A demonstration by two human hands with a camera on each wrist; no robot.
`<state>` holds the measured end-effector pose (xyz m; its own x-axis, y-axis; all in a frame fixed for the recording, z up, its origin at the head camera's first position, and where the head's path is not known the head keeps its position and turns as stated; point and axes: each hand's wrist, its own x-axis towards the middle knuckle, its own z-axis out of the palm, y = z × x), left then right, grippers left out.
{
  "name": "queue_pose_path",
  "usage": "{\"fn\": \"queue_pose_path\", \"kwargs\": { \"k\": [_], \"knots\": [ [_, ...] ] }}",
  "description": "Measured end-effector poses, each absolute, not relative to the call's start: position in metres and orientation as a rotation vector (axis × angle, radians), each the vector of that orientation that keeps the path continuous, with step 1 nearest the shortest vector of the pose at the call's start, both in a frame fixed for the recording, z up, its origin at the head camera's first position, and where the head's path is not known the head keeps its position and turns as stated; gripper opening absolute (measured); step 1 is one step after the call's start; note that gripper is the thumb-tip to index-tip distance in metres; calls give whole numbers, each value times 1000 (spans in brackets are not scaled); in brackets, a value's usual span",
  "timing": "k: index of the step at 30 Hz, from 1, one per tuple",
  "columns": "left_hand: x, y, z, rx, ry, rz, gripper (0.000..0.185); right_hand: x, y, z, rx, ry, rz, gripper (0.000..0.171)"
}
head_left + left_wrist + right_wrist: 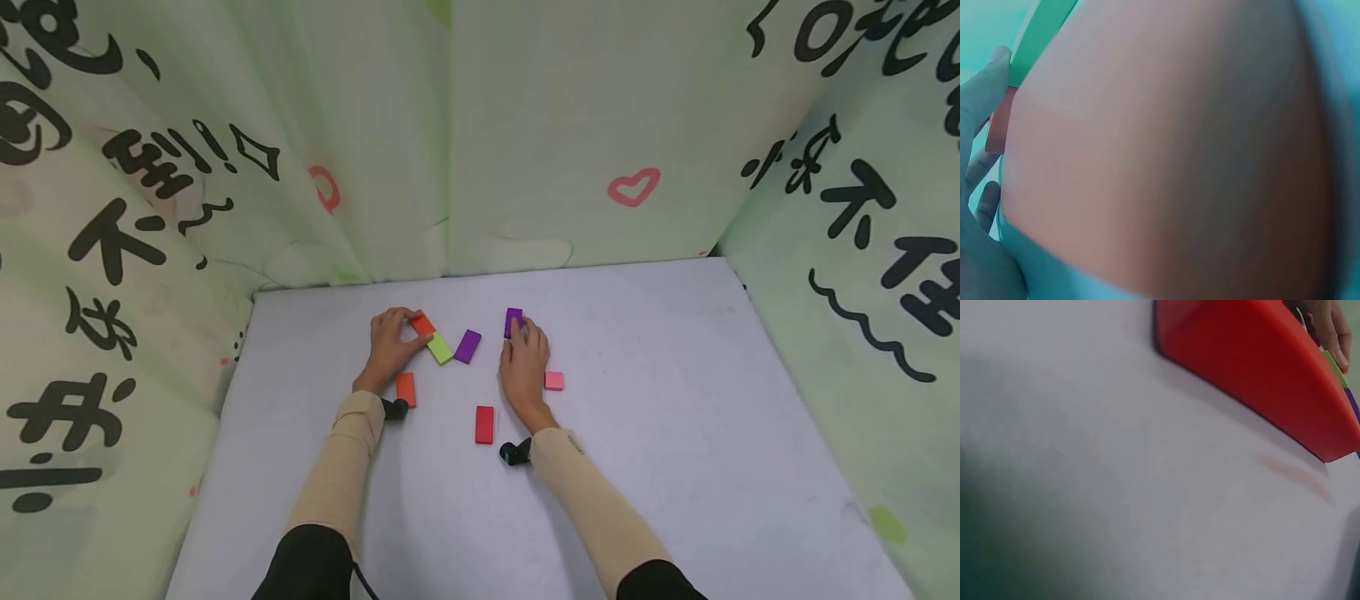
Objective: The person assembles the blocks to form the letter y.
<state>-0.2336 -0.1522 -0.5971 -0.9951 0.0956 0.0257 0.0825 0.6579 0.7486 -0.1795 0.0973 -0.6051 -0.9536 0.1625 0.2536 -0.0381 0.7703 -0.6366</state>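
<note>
My left hand [388, 343] pinches an orange block [422, 322] between fingers and thumb. That block lies end to end with a lime green block [440, 349]; in the left wrist view the thumb tip is right at the green block [1038, 40]. My right hand [523, 371] holds a purple block [513, 321] at the far side, index finger over it and thumb at its near end. Between the hands, a second purple block [467, 347] lies tilted, close to the green one's end. The right wrist view does not show the right hand's fingers.
A second orange block [406, 390] lies beside the left wrist, filling much of the left wrist view. Between the forearms lies a red block [484, 425], large in the right wrist view. A pink block [554, 381] sits right of the right hand. Printed curtains surround the white table [660, 350].
</note>
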Motion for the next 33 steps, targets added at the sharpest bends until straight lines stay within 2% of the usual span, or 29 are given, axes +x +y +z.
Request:
{"fn": "queue_pose_path", "kwargs": {
  "k": [33],
  "knots": [
    [-236,-151,-601,79,2859,1236,44,-206,96,-607,114,-2729,934,36]
  ]
}}
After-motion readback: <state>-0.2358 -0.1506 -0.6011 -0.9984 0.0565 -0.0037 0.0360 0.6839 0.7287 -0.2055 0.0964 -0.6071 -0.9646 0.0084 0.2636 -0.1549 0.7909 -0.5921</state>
